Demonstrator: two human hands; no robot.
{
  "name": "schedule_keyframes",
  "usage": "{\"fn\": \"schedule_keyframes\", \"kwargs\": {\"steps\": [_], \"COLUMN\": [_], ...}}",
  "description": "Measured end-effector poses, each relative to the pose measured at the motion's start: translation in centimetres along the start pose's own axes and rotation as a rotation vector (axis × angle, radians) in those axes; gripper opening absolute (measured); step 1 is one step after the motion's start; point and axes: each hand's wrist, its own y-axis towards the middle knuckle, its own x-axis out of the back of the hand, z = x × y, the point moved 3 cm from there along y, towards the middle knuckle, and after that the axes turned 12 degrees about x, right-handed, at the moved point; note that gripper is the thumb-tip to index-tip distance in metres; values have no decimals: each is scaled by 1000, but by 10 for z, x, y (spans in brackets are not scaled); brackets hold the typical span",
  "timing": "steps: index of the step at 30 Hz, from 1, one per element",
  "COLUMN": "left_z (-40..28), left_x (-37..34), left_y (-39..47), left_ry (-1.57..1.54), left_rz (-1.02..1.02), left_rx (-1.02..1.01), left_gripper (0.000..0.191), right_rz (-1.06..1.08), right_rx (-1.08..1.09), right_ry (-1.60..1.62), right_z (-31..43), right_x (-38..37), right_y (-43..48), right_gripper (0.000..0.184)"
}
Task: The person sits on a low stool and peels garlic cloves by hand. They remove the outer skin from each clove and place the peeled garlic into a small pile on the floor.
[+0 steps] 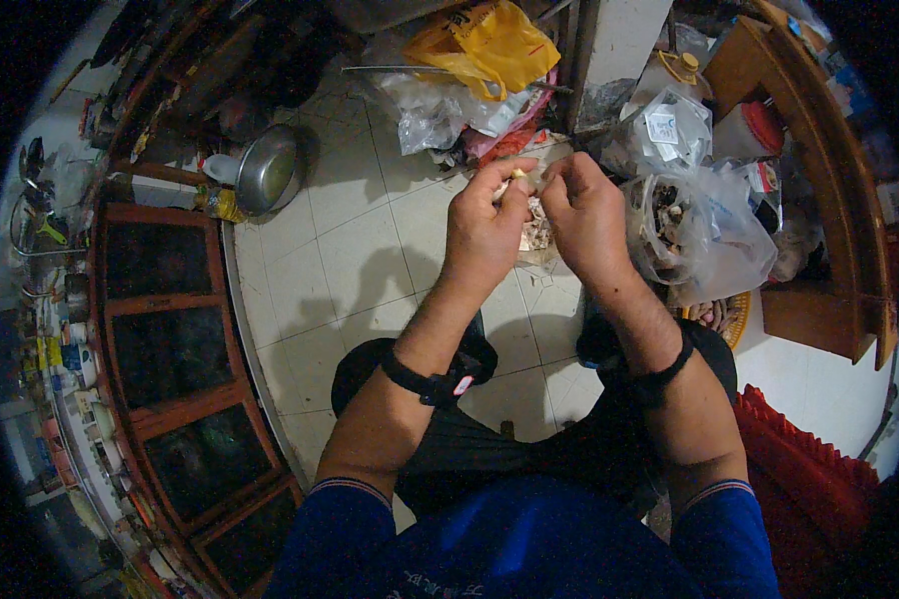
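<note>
My left hand (491, 217) pinches a small pale piece, like a peeled garlic clove (519, 174), between thumb and forefinger. Close beside it, my right hand (583, 201) has its thumb and fingers drawn together. Whether anything thin is between those fingertips is hidden. Below both hands, a heap of pale, papery scraps (537, 233) lies near the tiled floor, partly covered by the hands. To the right of my right hand stands an open clear plastic bag (637, 224) with dark and pale bits inside.
Plastic bags, including a yellow one (487, 49), are piled ahead. A metal basin (270, 171) leans at the left by a wood-framed cabinet (172, 299). An orange basket (736, 322) holds brownish produce at the right. A red plastic stool (794, 464) stands nearer me.
</note>
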Motion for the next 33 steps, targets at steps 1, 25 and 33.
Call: {"fn": "schedule_keyframes", "kwargs": {"steps": [1,25,33], "left_z": [0,-1,3], "left_x": [2,4,3], "left_y": [0,2,5], "left_ry": [-44,-120,86], "left_rz": [24,88,-23], "left_rx": [52,96,-76], "left_gripper": [23,19,14], "right_rz": [-27,192,187], "right_rx": [19,-384,-383], "right_ry": [8,570,540], "right_z": [-2,0,-2], "right_x": [1,-1,0], "right_y": [1,0,0], "right_gripper": [13,18,17]}}
